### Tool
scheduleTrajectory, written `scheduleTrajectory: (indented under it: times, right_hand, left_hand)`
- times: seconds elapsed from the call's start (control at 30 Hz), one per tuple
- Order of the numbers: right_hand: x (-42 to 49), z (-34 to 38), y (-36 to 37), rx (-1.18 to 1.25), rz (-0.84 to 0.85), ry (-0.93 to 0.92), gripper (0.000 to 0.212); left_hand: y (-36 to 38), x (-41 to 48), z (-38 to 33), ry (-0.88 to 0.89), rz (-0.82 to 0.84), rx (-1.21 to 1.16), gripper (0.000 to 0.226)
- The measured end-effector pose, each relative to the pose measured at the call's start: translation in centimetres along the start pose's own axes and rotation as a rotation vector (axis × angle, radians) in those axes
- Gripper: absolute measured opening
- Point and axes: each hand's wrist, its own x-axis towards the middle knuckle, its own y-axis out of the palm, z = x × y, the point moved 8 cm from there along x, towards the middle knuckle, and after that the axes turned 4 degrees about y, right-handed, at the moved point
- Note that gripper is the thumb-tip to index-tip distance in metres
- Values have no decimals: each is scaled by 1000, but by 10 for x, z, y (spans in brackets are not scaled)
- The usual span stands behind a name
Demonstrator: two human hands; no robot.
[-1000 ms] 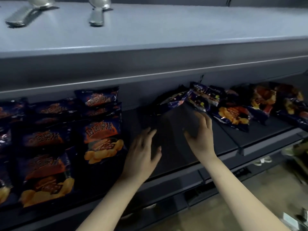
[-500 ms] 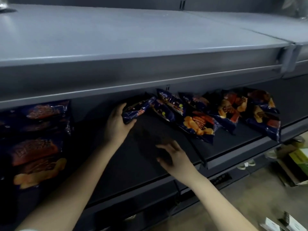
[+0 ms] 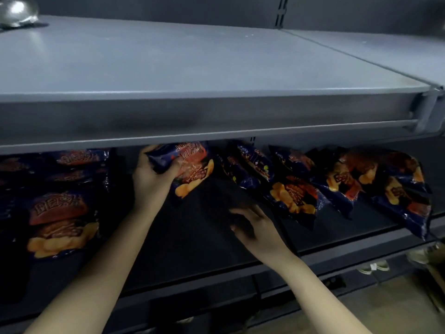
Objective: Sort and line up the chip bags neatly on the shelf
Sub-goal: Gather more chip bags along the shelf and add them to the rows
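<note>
Since a half second ago the left hand (image 3: 149, 179) has pulled one bag off the left end of the jumbled row and turned it so that its printed face shows, while the right hand (image 3: 257, 230) has stayed low over the dark deck. Filling the upper half of the frame is the grey upper shelf (image 3: 192, 68), bare but for a shiny metal object (image 3: 16, 12) in the upper left corner. Under it runs the dark lower shelf (image 3: 192, 249), where the chip bags lie. A jumbled row of bags (image 3: 296, 196) leans and overlaps across the centre right, reaching nearly to the shelf's front lip at the right edge. A flat stack of bags (image 3: 60, 220) sits at the left edge. The held bag (image 3: 190, 169) hangs tilted just under the upper shelf, left of centre, between the stack and the row. The left hand's fingers curl round its top end. The right hand's fingers (image 3: 240, 213) are slightly spread and point left; whether they touch the deck I cannot tell. A pale shoe (image 3: 373, 266) shows on the floor at lower right.
</note>
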Motion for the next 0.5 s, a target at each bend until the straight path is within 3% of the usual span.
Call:
scheduleTrajectory:
  times: [0.07,0.17,0.27,0.33,0.37,0.43,0.5]
  right_hand:
    - [7,10,1,73,-3,-17,35]
    - [17,24,4,443,34,32,34]
    - [29,30,20,786,154,95,69]
    - [33,40,38,787,306,95,91]
    - [32,47,49,703,374,63,91]
    - [32,57,62,573,399,-21,76]
    - [30,64,77,594,430,-18,63]
  left_hand:
    - [-16,-1,3,-128,-1,-145,39]
    - [-34,-15,11,-317,110,-205,27]
    - [-46,-42,15,-374,309,-104,34]
    - [-47,-60,17,-374,381,-91,32]
    - [-48,-68,18,-377,398,-79,32]
    - [-50,-81,21,-387,413,-44,32]
    - [-61,-92,25,-411,376,-38,34]
